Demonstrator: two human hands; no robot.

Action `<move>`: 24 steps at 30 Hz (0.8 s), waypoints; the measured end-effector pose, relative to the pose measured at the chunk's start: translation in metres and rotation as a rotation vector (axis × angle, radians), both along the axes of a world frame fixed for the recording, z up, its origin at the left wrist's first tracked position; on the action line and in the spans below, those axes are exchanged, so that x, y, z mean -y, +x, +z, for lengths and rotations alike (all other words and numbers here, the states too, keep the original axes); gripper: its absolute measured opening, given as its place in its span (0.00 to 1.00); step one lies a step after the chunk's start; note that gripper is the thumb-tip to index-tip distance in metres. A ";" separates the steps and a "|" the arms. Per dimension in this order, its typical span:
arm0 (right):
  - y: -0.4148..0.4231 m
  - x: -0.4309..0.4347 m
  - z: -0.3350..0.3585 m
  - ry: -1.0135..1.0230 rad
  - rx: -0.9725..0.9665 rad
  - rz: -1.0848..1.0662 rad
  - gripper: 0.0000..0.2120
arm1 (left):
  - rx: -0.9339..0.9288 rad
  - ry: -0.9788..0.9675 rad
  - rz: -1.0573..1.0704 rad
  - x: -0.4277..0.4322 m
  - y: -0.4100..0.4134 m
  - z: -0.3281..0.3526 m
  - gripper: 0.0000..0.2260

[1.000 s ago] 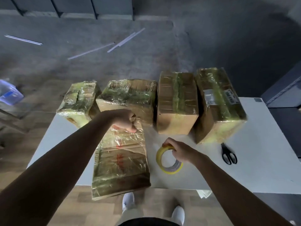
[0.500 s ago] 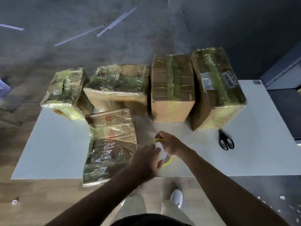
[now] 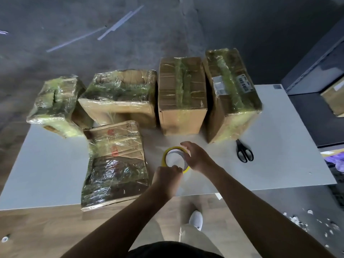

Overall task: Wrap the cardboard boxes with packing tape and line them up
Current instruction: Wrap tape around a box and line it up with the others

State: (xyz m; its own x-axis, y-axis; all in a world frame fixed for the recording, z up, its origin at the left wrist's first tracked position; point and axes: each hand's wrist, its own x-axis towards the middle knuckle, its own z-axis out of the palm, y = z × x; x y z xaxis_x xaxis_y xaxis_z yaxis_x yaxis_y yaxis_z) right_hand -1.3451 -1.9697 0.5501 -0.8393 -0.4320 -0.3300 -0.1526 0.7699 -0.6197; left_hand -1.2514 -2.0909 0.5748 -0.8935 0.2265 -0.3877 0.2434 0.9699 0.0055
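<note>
Nearest the person, the left hand (image 3: 167, 176) and the right hand (image 3: 198, 159) meet on the tape roll (image 3: 165, 155), which lies flat on the white tabletop (image 3: 283, 146) just in front of the body. The left hand's fingers are curled and pinch the roll's near rim, seemingly feeling for the loose end; whether any tape is lifted cannot be told. The right hand cups the roll's far right side, fingers bent round the rim to steady it. The roll looks thin, yellow at the edge with a pale core. Just left of the hands lies the flat box (image 3: 115, 164), nearer the left hand, its long axis running away from the person and its near end overhanging the tabletop edge; crumpled glossy wrap already covers it. Off to the right, apart from the hands, rest black scissors (image 3: 244, 151). Farthest back stands the row of four wrapped boxes (image 3: 181, 95), the leftmost box (image 3: 55, 103) skewed out of line
</note>
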 end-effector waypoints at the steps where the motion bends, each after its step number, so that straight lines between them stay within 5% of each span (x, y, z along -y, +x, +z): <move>1: 0.000 -0.006 0.002 -0.016 -0.018 -0.026 0.19 | 0.006 -0.006 0.004 -0.001 -0.002 0.000 0.13; 11: -0.013 -0.098 0.010 -0.029 -0.122 -0.548 0.14 | -0.034 -0.073 0.038 -0.015 -0.023 -0.001 0.08; 24: -0.019 -0.144 0.002 -0.013 -0.107 -0.625 0.14 | -0.140 -0.225 0.057 -0.047 -0.040 -0.010 0.16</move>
State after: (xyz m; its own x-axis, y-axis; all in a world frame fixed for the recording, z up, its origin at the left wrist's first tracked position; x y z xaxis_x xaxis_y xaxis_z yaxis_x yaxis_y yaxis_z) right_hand -1.3639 -1.8253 0.5519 -0.9624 0.1471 -0.2282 0.2617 0.7265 -0.6355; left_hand -1.2914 -2.0440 0.5645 -0.9507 0.0967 -0.2946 0.1719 0.9551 -0.2413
